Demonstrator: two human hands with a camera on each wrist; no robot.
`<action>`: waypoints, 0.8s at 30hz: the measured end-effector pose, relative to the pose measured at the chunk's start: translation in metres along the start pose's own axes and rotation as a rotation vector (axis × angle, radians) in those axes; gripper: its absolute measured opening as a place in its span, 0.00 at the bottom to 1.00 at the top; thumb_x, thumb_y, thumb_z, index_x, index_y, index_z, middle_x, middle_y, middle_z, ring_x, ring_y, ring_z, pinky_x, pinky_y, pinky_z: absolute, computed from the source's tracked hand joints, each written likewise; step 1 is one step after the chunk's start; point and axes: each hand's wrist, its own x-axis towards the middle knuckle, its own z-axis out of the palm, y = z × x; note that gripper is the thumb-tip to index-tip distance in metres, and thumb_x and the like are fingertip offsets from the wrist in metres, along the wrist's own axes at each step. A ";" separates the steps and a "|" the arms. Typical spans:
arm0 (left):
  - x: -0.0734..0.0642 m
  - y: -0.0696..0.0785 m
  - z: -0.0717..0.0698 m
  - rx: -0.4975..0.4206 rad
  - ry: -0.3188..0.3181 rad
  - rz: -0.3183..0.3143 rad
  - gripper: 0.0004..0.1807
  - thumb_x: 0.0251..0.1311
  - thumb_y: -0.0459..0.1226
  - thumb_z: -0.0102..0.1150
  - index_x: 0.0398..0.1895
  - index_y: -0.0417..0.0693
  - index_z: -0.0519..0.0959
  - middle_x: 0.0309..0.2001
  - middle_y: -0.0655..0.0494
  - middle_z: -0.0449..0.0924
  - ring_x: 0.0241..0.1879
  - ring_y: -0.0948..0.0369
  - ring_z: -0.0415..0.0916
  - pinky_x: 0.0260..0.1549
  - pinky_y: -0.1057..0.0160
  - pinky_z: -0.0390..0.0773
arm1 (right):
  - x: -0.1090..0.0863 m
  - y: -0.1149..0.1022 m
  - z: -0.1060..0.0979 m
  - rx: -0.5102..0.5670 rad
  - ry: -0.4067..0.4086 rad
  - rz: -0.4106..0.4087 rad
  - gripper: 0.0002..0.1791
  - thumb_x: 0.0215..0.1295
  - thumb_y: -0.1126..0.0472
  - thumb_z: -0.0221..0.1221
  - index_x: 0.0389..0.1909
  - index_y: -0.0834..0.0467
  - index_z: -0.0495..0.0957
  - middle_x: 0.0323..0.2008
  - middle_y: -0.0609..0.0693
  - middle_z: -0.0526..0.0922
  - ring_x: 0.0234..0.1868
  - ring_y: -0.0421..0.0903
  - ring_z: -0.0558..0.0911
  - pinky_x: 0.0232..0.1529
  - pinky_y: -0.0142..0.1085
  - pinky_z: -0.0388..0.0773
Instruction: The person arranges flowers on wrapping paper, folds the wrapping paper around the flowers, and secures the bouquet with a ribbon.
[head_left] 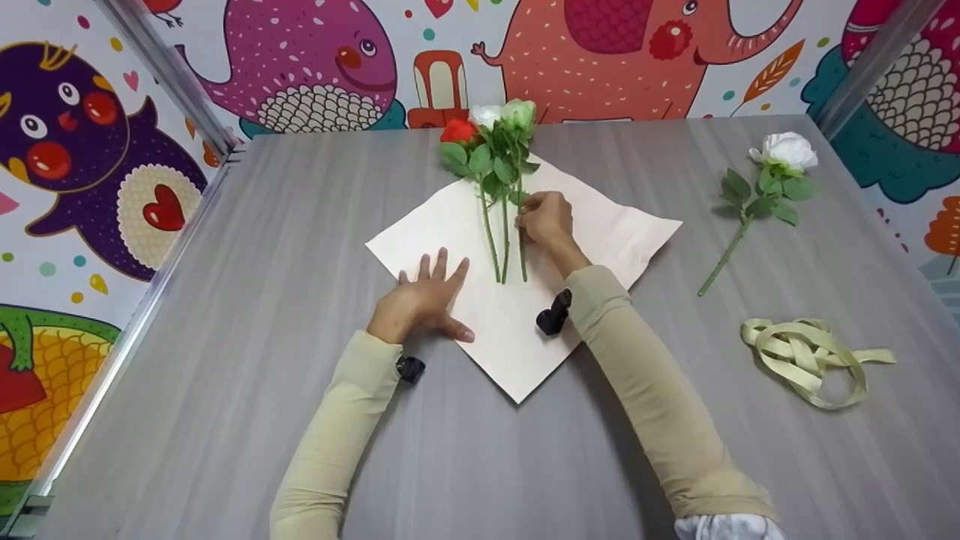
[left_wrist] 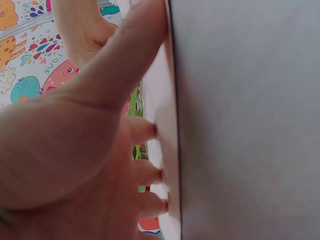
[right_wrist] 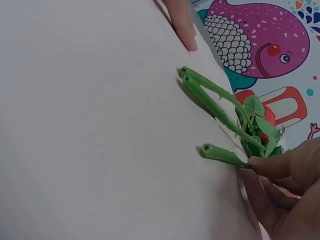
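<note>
A sheet of pale pink wrapping paper (head_left: 517,352) lies with one corner toward me. Three artificial roses lie side by side on its upper part: a red rose (head_left: 457,131), a white rose (head_left: 485,115) and a pale green rose (head_left: 520,114). My right hand (head_left: 550,220) pinches the rightmost stem (right_wrist: 222,155) between thumb and fingers, while the other two stems (right_wrist: 207,92) lie just left of it. With fingers spread, my left hand (head_left: 420,301) rests on the paper's left edge, its thumb (left_wrist: 125,55) near the border.
Another white rose (head_left: 786,151) with a leafy stem lies at the right of the grey table (head_left: 225,337). Nearer to me is a loose heap of pale yellow-green ribbon (head_left: 802,356). Cartoon-printed panels (head_left: 315,60) stand along the back and sides.
</note>
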 end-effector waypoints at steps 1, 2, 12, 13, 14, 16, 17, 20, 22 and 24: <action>0.000 0.000 0.000 0.000 0.001 0.000 0.68 0.51 0.58 0.72 0.82 0.51 0.33 0.79 0.35 0.19 0.78 0.35 0.20 0.69 0.24 0.37 | 0.000 0.000 0.000 0.004 -0.001 0.000 0.16 0.59 0.71 0.64 0.49 0.63 0.85 0.45 0.57 0.88 0.38 0.43 0.84 0.36 0.28 0.78; 0.000 0.000 0.000 0.000 0.000 0.001 0.68 0.51 0.59 0.72 0.82 0.51 0.33 0.79 0.35 0.19 0.78 0.35 0.20 0.69 0.24 0.37 | 0.000 0.000 0.000 0.016 -0.005 0.005 0.16 0.59 0.71 0.64 0.49 0.63 0.85 0.45 0.57 0.88 0.36 0.42 0.84 0.34 0.28 0.78; -0.001 0.000 -0.001 0.029 0.024 0.014 0.68 0.51 0.59 0.72 0.82 0.50 0.34 0.79 0.34 0.21 0.78 0.34 0.23 0.69 0.24 0.39 | 0.002 -0.004 -0.019 0.080 -0.070 -0.012 0.19 0.64 0.71 0.60 0.56 0.63 0.81 0.51 0.60 0.85 0.29 0.38 0.80 0.29 0.32 0.84; -0.001 0.000 -0.001 0.027 0.025 0.017 0.68 0.51 0.59 0.72 0.82 0.49 0.34 0.79 0.34 0.21 0.78 0.34 0.23 0.69 0.24 0.39 | 0.001 -0.004 -0.023 0.074 -0.068 -0.016 0.20 0.64 0.71 0.61 0.57 0.64 0.81 0.52 0.61 0.85 0.29 0.39 0.81 0.30 0.31 0.84; -0.001 0.001 -0.001 0.025 0.025 0.019 0.68 0.51 0.59 0.72 0.82 0.49 0.34 0.79 0.34 0.22 0.78 0.34 0.23 0.69 0.24 0.39 | 0.001 -0.005 -0.027 0.066 -0.067 -0.018 0.20 0.63 0.70 0.61 0.57 0.63 0.81 0.52 0.60 0.84 0.30 0.40 0.82 0.29 0.31 0.84; -0.001 0.001 -0.001 0.021 0.023 0.020 0.68 0.51 0.59 0.72 0.82 0.49 0.34 0.79 0.34 0.21 0.78 0.34 0.23 0.69 0.24 0.39 | 0.002 -0.006 -0.036 0.043 -0.063 -0.024 0.21 0.64 0.68 0.62 0.59 0.63 0.79 0.54 0.60 0.84 0.34 0.41 0.82 0.29 0.29 0.82; -0.002 0.001 -0.001 0.018 0.022 0.019 0.68 0.51 0.59 0.72 0.82 0.49 0.34 0.79 0.34 0.21 0.78 0.34 0.23 0.69 0.24 0.39 | 0.002 -0.006 -0.040 0.028 -0.060 -0.027 0.22 0.64 0.67 0.63 0.60 0.63 0.79 0.56 0.60 0.83 0.36 0.43 0.83 0.29 0.28 0.81; -0.002 0.001 -0.001 0.017 0.022 0.014 0.68 0.51 0.58 0.72 0.82 0.50 0.35 0.79 0.34 0.21 0.78 0.34 0.23 0.69 0.24 0.39 | 0.003 -0.007 -0.055 -0.032 -0.050 -0.046 0.24 0.66 0.62 0.64 0.63 0.61 0.78 0.59 0.58 0.82 0.46 0.47 0.83 0.34 0.28 0.79; -0.002 0.001 -0.001 0.018 0.018 0.012 0.68 0.51 0.58 0.72 0.82 0.50 0.34 0.79 0.34 0.21 0.78 0.34 0.23 0.69 0.24 0.39 | 0.004 -0.006 -0.064 -0.076 -0.037 -0.062 0.25 0.66 0.59 0.64 0.63 0.60 0.77 0.60 0.57 0.81 0.52 0.49 0.82 0.43 0.31 0.79; -0.001 0.001 -0.001 0.015 0.008 0.010 0.68 0.51 0.58 0.72 0.82 0.50 0.34 0.79 0.34 0.20 0.78 0.34 0.21 0.69 0.24 0.38 | 0.005 -0.005 -0.074 -0.104 -0.021 -0.075 0.26 0.66 0.57 0.64 0.63 0.60 0.77 0.61 0.58 0.81 0.58 0.52 0.81 0.54 0.36 0.77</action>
